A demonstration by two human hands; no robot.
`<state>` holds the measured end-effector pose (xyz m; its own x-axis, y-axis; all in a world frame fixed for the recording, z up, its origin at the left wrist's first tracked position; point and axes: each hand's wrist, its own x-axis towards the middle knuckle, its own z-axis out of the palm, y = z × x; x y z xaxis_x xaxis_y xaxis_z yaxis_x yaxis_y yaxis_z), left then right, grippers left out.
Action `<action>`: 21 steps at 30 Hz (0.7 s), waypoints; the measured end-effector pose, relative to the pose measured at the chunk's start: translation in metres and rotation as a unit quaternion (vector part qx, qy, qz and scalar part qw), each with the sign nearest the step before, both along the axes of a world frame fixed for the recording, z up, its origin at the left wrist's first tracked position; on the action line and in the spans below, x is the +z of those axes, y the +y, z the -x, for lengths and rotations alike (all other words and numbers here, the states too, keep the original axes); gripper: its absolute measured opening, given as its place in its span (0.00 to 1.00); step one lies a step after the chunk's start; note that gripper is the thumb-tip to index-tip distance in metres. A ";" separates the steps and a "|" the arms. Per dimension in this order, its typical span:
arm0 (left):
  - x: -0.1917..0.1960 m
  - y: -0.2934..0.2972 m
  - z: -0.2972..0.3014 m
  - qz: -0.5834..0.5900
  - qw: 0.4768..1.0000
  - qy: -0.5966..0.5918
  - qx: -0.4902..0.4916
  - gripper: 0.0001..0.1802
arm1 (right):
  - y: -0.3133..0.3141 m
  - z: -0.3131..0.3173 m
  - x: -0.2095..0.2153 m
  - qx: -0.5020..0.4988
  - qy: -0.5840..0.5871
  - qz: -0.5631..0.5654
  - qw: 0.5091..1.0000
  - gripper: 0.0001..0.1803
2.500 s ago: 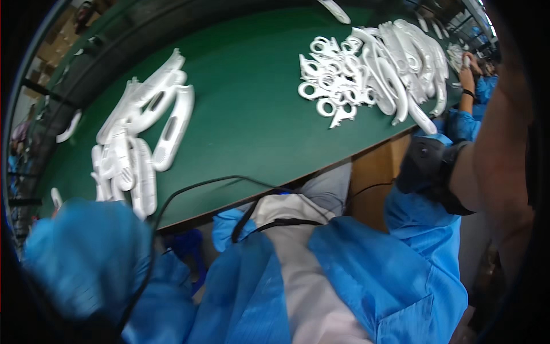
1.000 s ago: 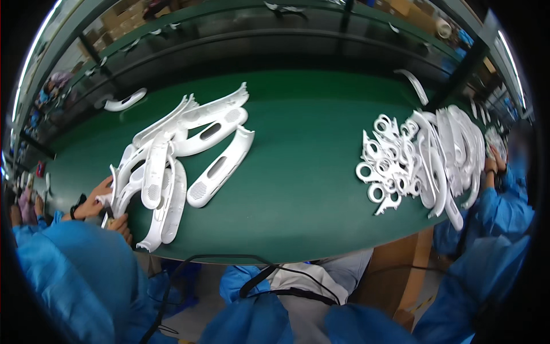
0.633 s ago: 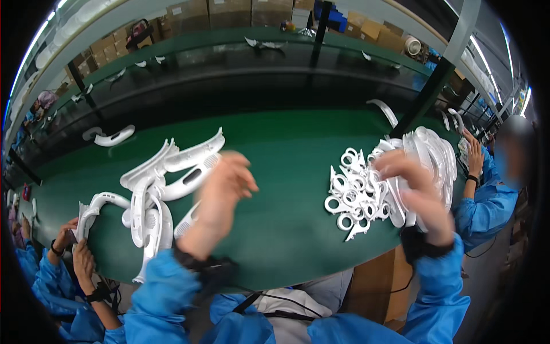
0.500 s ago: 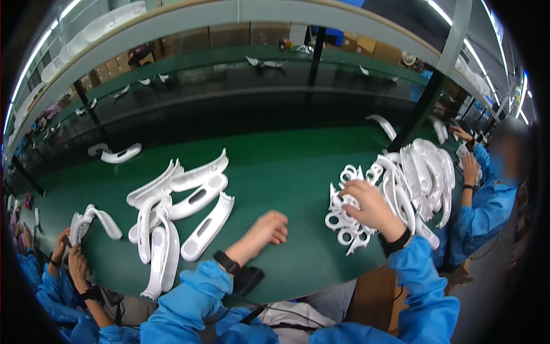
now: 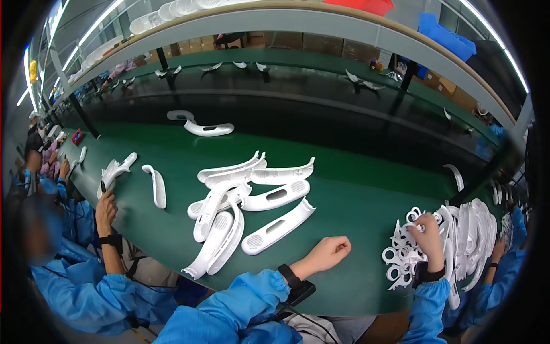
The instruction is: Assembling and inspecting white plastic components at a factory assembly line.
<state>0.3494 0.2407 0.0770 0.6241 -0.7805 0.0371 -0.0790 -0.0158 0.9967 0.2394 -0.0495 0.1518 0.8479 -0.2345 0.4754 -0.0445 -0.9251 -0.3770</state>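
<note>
1 long grey shelf (image 5: 275,20) spans the green worktable (image 5: 355,212) under bright tube lights (image 5: 101,22).

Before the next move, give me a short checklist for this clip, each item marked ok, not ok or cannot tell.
1. Right hand at the white ring-shaped parts: ok, it is over the upper part of the heap.
2. A ring-shaped part firmly gripped: cannot tell, the fingers overlap the heap.
3. Ring-shaped parts lying separately: not ok, they are jumbled over one another.
4. Left hand empty: cannot tell, the fingers are curled and no part shows.
5. Co-worker's hand on the left apart from the central curved white parts: ok, there is table between them.
</note>
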 end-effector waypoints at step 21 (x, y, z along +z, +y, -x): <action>0.147 0.061 -0.110 0.317 0.924 0.160 0.138 0.07 | 0.127 -0.076 -0.070 0.136 0.004 -0.783 0.607 0.05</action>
<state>0.4590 0.3020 0.2240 0.8547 -0.4739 0.2119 0.1409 0.6046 0.7840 0.3156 0.0777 0.0821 0.9576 -0.2437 -0.1534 0.0220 0.5930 -0.8049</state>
